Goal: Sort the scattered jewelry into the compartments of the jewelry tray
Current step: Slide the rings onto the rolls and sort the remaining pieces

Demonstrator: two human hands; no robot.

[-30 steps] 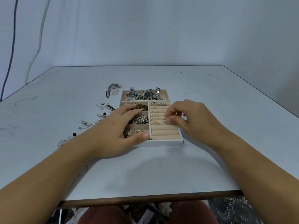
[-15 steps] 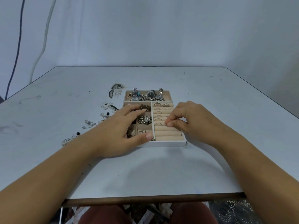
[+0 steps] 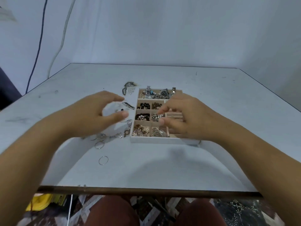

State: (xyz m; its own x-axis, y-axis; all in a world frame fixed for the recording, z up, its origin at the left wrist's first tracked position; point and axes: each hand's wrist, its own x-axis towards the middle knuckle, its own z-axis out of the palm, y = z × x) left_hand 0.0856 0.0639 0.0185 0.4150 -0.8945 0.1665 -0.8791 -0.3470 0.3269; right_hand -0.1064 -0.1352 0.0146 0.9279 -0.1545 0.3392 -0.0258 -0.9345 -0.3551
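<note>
Single view: head-worn wide-angle camera, set above the near edge of the table (image 3: pixel 162 168), facing forward and down. Both forearms enter from the lower corners; the person's knees show below the table edge. Jewelry tray (image 3: pixel 162 140) sits near centre frame, close range. Far table edge and wall (image 3: pixel 162 30) fill the upper half. No second view.

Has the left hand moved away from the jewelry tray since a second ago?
Yes. The left hand has left the jewelry tray and now hovers over loose pieces beside it.
</note>
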